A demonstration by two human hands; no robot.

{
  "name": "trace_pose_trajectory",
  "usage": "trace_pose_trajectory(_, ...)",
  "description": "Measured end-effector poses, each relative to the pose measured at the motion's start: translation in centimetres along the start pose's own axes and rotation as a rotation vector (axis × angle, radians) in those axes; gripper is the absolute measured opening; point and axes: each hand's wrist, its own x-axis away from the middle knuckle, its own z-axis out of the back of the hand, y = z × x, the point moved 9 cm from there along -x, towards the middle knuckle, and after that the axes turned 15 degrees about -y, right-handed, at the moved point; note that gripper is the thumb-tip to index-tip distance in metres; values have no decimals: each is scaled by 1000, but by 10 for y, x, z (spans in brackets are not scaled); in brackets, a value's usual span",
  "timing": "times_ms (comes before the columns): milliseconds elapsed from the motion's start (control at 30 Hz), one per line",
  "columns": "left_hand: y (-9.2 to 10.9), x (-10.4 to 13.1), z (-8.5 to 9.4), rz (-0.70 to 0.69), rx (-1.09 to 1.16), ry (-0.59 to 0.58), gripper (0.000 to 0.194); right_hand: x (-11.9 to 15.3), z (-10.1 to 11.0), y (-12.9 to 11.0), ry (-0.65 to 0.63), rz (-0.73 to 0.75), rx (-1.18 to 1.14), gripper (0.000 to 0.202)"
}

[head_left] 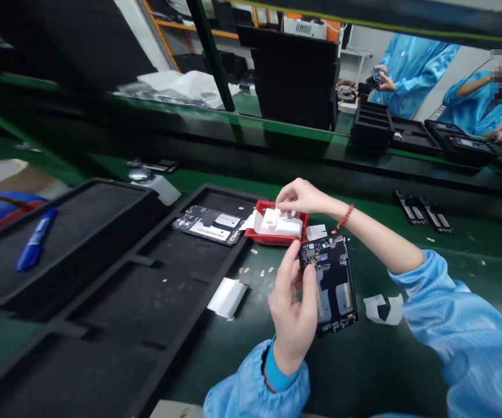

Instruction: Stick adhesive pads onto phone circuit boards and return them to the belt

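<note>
My left hand (293, 307) grips an opened phone (332, 287) by its left edge, thumb across the face, with circuit board and dark inner parts showing. Over the red tray (277, 238) is my right hand (300, 197), its fingers pinched together and pointing down among white paper (272, 223) and small pale pieces. Whether anything sits between those fingertips is too small to tell. Left of the red tray, another opened phone (210, 224) lies in a compartment of the long black tray (190, 278).
A blue marker (36, 239) rests on a black box at left. Torn white paper (384, 309) and a folded white piece (228, 297) lie on the green bench. Phone frames (423, 212) lie at right. Beyond the dark shelf, people in blue coats (412, 75) work.
</note>
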Motion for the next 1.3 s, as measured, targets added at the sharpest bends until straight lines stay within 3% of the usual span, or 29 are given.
trace_pose_trajectory(100,-6,0,4,81,59,61,43,15,10,-6,77,33,-56,10)
trace_pose_trajectory(200,-10,1,13,156,122,167,35,49,18,-17,225,53,-102,9)
trace_pose_trajectory(367,-2,1,16,173,131,211,34,161,10,-59,641,145,-89,5)
trace_pose_trajectory(467,9,3,14,131,57,204,35,202,-16,-81,689,112,-19,8)
trace_pose_trajectory(633,23,6,13,57,-28,211,39,204,-43,-86,663,108,-28,9)
trace_pose_trajectory(1067,37,13,19,-105,-118,327,52,197,-50,-90,720,161,-96,15)
trace_pose_trajectory(1300,44,15,21,-123,-169,394,47,193,-53,-88,720,185,-246,14)
